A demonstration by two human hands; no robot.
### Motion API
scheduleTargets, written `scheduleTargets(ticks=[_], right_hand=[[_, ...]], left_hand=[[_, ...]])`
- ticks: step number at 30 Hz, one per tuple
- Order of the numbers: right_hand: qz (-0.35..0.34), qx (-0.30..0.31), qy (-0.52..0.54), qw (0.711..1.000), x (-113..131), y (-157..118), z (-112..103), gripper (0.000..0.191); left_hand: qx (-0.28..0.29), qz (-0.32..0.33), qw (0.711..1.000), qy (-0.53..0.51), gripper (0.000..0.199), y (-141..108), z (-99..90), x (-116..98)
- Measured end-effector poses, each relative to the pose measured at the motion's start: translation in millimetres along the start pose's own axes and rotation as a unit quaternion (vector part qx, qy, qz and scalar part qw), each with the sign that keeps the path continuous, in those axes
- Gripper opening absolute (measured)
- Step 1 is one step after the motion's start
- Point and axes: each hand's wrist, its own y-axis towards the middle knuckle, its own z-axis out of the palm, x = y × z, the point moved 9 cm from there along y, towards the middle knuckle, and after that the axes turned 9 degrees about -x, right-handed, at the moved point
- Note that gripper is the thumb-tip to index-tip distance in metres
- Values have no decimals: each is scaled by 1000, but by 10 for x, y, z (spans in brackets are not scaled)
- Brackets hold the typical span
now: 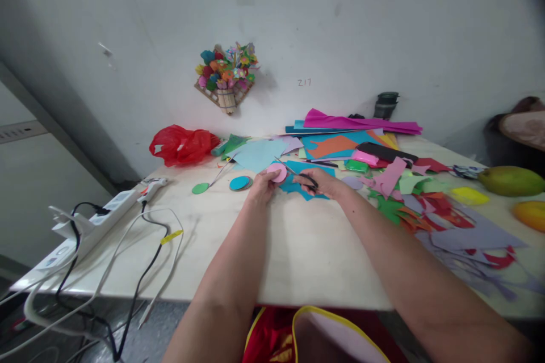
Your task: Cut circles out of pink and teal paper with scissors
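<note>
My left hand (264, 185) pinches a round pink paper disc (277, 172) by its left edge, above the middle of the table. In my right hand (320, 181) is a pair of scissors (307, 178), fingers wrapped round the black handles, with the blades pointing up and left beside the disc. Blue paper (313, 188) with jagged cut edges lies beneath the scissors. To the left of my left hand rest a blue disc (239, 183) and a green disc (200, 188). Light blue paper (259, 153) is spread behind the disc.
A power strip (91, 227) and loose cables stand at the left. A red plastic bag (184, 145) sits at the back left. Coloured paper scraps (457, 232), a black case (385, 153) and a green fruit (511, 180) lie at the right. Paper flowers (227, 71) hang on the wall.
</note>
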Motion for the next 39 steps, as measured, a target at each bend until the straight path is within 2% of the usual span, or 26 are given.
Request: scheduleTargets(ticks=[6,14,26,39], right_hand=[[-6,6,2,1000,-25,19,-8,34],[-18,0,-3,1000,15,-2,-6,35],[-2,11,-6,1000,-72,52,-3,35],[-3,-3,0,1000,-31,12,7,38]], left_hand=[[0,-4,1000,-1,15,-27,19,-17],[-15,-5,1000,-8,17,-48,9,-35],[-31,-10,999,-29,13,-8,-20,-25],[-22,10,999,-21,12,1,-14,-12]])
